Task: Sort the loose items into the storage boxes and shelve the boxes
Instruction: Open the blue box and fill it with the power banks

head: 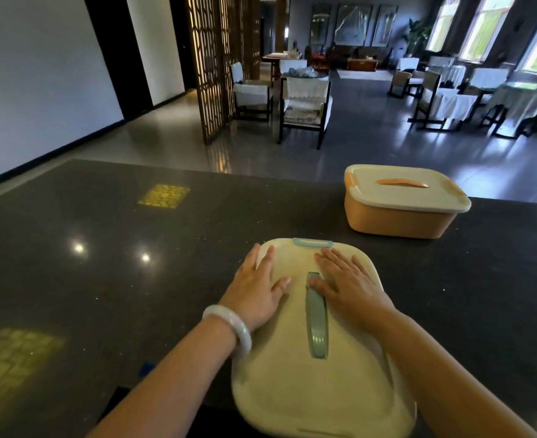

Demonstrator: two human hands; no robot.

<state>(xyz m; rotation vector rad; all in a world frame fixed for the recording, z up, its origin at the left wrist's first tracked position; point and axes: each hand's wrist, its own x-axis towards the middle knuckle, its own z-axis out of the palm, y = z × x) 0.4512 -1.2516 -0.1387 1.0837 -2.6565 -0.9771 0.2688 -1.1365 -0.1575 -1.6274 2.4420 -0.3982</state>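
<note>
- Desk [102,279]: dark, polished, speckled surface; two bright light spots and two yellow patterned patches show on its left half.
- Bracelet [229,327]: pale ring around the left wrist.
- Left hand [254,295]: grip released, fingers straight and spread, palm flat on the left part of the cream lid [292,390]; fingertips point to the far side.
- Near box [308,358]: sits at the near edge of the desk, centre-right; lid in place; a green handle [317,317] lies flat in a slot along the lid's middle, and a blue clip [312,242] sits at the far rim.
- Right hand [349,282]: grip released, fingers straight, palm flat on the right part of the same lid, thumb touching the far end of the handle.
- Orange box [397,216]: stands at the far right of the desk, well apart from the near box, closed with a cream lid bearing an orange handle.
</note>
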